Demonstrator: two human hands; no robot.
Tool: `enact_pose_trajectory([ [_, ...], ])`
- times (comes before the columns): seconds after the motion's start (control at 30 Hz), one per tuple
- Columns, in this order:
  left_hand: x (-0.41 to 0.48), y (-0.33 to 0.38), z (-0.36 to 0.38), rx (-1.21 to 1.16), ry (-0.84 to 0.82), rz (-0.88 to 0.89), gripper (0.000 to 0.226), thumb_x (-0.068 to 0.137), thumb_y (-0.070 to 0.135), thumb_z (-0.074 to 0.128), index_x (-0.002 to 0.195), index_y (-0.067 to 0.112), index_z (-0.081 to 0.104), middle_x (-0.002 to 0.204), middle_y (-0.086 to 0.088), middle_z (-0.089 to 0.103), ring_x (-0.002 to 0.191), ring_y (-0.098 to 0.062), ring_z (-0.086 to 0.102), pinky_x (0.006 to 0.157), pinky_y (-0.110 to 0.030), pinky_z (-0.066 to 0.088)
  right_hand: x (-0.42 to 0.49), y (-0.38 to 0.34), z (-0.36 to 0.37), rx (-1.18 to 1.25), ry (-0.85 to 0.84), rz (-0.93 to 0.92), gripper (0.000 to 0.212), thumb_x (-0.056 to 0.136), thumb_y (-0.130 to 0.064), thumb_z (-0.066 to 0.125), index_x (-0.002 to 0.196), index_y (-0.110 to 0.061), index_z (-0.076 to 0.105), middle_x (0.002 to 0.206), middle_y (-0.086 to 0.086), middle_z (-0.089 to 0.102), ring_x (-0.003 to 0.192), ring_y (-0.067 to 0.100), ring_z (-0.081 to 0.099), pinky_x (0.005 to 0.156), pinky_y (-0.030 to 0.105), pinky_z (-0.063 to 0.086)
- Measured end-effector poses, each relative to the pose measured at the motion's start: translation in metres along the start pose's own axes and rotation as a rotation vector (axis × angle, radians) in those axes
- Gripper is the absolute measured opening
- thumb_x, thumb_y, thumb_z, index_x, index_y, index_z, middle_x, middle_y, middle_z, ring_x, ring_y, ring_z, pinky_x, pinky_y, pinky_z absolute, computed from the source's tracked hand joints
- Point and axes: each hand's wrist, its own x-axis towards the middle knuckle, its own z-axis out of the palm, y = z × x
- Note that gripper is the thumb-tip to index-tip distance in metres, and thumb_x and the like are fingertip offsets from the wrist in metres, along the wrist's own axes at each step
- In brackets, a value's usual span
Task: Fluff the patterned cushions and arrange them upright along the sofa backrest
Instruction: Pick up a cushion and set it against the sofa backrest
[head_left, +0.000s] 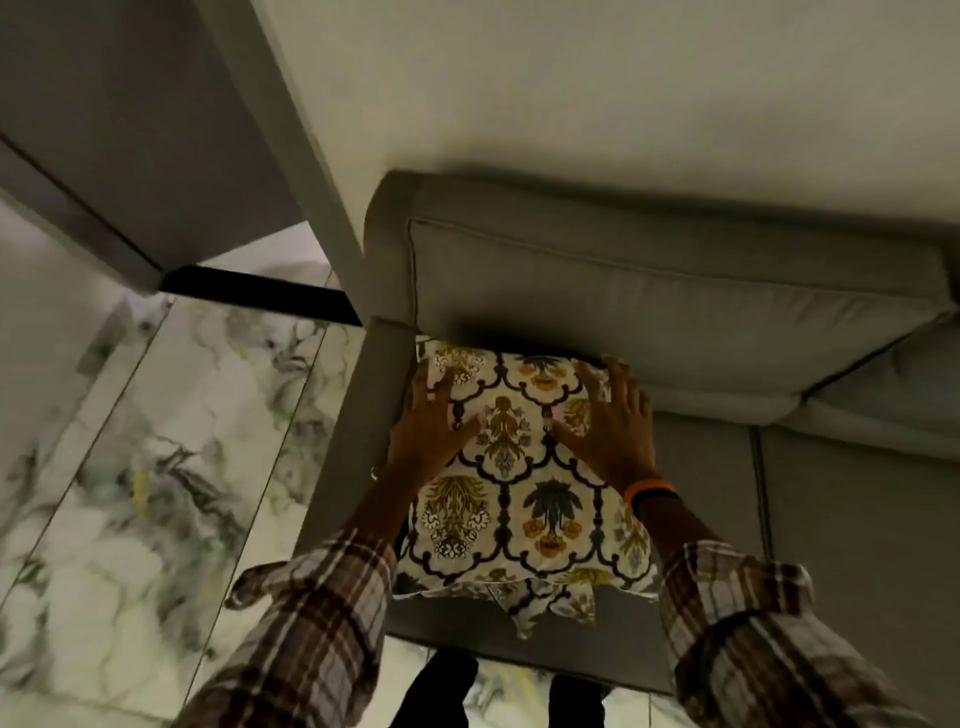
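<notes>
A cream cushion (519, 499) with a dark lattice and yellow and blue flower print lies on the grey sofa seat, its far edge against the grey backrest (675, 291). A second patterned cushion (540, 603) peeks out from under its near edge. My left hand (431, 431) rests flat on the top cushion's far left part, fingers spread. My right hand (613, 421) presses flat on its far right part, fingers spread too. Neither hand grips the fabric.
The sofa's left armrest (353, 431) runs beside the cushions. More grey seat (831, 519) stretches to the right. A marble-look tiled floor (156, 441) lies to the left, and a pale wall (571, 78) rises behind the sofa.
</notes>
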Motion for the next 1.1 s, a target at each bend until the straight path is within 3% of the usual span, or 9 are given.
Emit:
enact_pose_trajectory([
  [0.1,0.003,-0.011,0.023,-0.272,-0.058,-0.326,0.116,0.075,0.070,0.072,0.161,0.032,0.003,0.170,-0.012,0.009,0.153,-0.041,0.019,0.123,-0.063,0.024,-0.011,0.023,0.023,0.213,-0.055,0.363,0.099,0.085,-0.067,0.072,0.164,-0.030,0.025,0.173,0.017,0.021,0.158,0.041,0.021,0.124,0.064,0.028],
  [0.2,0.000,-0.014,0.043,-0.482,0.040,-0.449,0.127,0.062,0.078,0.074,0.161,0.030,0.009,0.166,-0.010,0.027,0.149,-0.039,0.032,0.121,-0.060,0.028,-0.024,0.043,0.039,0.727,-0.141,0.714,0.096,0.093,-0.052,0.074,0.166,-0.021,0.020,0.170,0.017,0.029,0.156,0.043,0.029,0.124,0.064,0.031],
  [0.27,0.002,-0.004,0.056,-0.409,0.149,-0.403,0.123,0.061,0.085,0.065,0.160,0.031,0.015,0.164,-0.006,0.035,0.147,-0.035,0.037,0.119,-0.056,0.033,-0.026,0.057,0.041,1.057,-0.135,0.801,0.081,0.095,-0.036,0.076,0.160,-0.013,0.033,0.160,0.017,0.049,0.146,0.038,0.048,0.121,0.055,0.041],
  [0.4,-0.010,0.053,0.084,-0.272,0.332,-0.312,0.114,0.061,0.092,0.056,0.155,0.039,0.019,0.161,-0.002,0.041,0.145,-0.032,0.041,0.116,-0.056,0.036,-0.046,0.102,0.035,1.235,-0.041,0.769,0.060,0.093,-0.028,0.080,0.144,-0.018,0.051,0.145,0.005,0.063,0.127,0.025,0.064,0.110,0.043,0.051],
  [0.53,-0.049,0.124,0.144,-0.324,0.347,-0.171,0.108,0.066,0.083,0.064,0.154,0.043,0.017,0.162,-0.001,0.036,0.141,-0.012,0.032,0.115,-0.041,0.027,-0.098,0.179,0.010,1.329,0.141,0.744,0.053,0.088,-0.027,0.082,0.126,-0.048,0.051,0.128,-0.015,0.066,0.114,0.010,0.069,0.094,0.031,0.059],
  [0.7,-0.074,0.225,0.283,-0.537,0.145,-0.116,0.110,0.066,0.060,0.081,0.155,0.026,0.027,0.151,0.009,0.049,0.140,-0.013,0.048,0.117,-0.047,0.044,-0.155,0.346,-0.049,1.271,0.173,0.734,0.078,0.077,-0.039,0.089,0.143,-0.038,0.048,0.126,-0.016,0.072,0.110,0.003,0.072,0.085,0.023,0.062],
  [0.9,-0.058,0.355,0.479,-0.466,-0.138,0.103,0.076,0.078,0.032,0.087,0.138,0.052,0.045,0.132,0.039,0.059,0.125,0.014,0.054,0.105,-0.009,0.043,-0.203,0.585,-0.116,1.165,0.257,0.736,0.109,0.066,-0.036,0.098,0.154,-0.023,0.037,0.142,-0.003,0.064,0.120,0.008,0.070,0.092,0.029,0.063],
  [1.03,-0.042,0.439,0.592,-0.412,-0.225,0.176,0.067,0.073,0.033,0.089,0.130,0.039,0.053,0.122,0.013,0.069,0.125,-0.007,0.063,0.105,-0.022,0.050,-0.213,0.717,-0.144,1.110,0.336,0.716,0.108,0.070,-0.015,0.091,0.157,-0.016,0.028,0.142,-0.007,0.059,0.115,-0.001,0.068,0.089,0.021,0.063],
  [1.1,-0.033,0.477,0.642,-0.366,-0.248,0.229,0.062,0.074,0.025,0.091,0.121,0.038,0.053,0.107,0.004,0.070,0.117,-0.019,0.067,0.094,-0.012,0.051,-0.220,0.775,-0.159,1.082,0.385,0.729,0.111,0.067,-0.017,0.092,0.158,-0.017,0.026,0.136,-0.012,0.058,0.108,-0.007,0.069,0.083,0.017,0.063],
])
